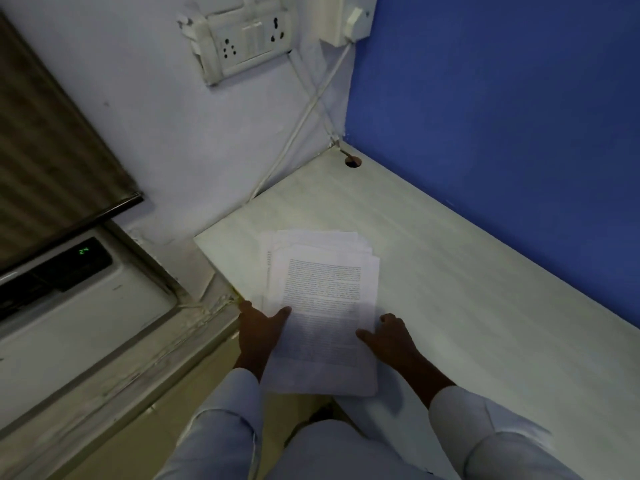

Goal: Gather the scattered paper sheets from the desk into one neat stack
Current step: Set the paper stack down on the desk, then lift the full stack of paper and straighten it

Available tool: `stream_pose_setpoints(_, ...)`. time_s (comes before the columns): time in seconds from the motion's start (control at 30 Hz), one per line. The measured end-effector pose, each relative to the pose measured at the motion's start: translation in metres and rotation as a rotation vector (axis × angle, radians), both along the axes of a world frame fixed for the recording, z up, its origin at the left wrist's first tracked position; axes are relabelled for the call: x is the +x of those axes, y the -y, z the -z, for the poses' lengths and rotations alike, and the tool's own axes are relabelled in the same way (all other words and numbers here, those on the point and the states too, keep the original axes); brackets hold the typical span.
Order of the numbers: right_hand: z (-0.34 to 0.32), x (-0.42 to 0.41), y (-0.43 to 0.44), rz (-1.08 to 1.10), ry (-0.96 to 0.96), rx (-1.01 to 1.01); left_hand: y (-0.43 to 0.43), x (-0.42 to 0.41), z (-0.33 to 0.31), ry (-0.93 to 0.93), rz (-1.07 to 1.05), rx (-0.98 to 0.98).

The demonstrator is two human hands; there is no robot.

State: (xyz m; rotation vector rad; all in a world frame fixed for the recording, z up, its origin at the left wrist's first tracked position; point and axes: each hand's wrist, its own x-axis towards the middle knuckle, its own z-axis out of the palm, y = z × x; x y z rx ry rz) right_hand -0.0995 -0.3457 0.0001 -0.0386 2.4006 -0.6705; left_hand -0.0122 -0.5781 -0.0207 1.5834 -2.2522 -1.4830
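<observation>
A loose pile of white printed paper sheets [322, 292] lies on the pale desk [450, 289], near its left corner, with the sheets' far edges fanned unevenly. The top sheet's near end hangs over the desk's front edge. My left hand [259, 332] holds the pile's left edge, thumb lying on top of the paper. My right hand [391, 337] holds the right edge, thumb on the top sheet and fingers curled beside it.
A blue partition [502, 116] runs along the desk's right side. A cable hole [352, 161] sits in the far corner, with white cables rising to a wall socket panel [247, 39]. An air conditioner unit [79, 289] with a green display stands to the left.
</observation>
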Motion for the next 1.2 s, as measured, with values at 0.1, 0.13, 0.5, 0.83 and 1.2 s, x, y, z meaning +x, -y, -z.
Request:
stream_pose_setpoints(0.1, 0.005, -0.014, 0.01, 0.053, 0.028, -0.046, 0.013, 0.002, 0.007, 0.037, -0.066, 0.078)
stream_pose_setpoints(0.13, 0.005, -0.018, 0.014, 0.067, 0.036, -0.06, 0.015, 0.003, 0.006, 0.055, -0.063, 0.104)
stream_pose_setpoints(0.5, 0.006, -0.022, 0.043, 0.004, 0.061, -0.138, 0.012, 0.043, 0.002, -0.014, -0.047, 0.345)
stream_pose_setpoints(0.83, 0.012, 0.01, 0.027, 0.006, 0.181, -0.385, 0.025, 0.049, -0.026, -0.246, 0.152, 0.544)
stream_pose_setpoints(1.2, -0.058, 0.01, -0.09, 0.517, 0.367, -1.111, -0.032, 0.002, -0.095, -0.364, 0.478, 0.826)
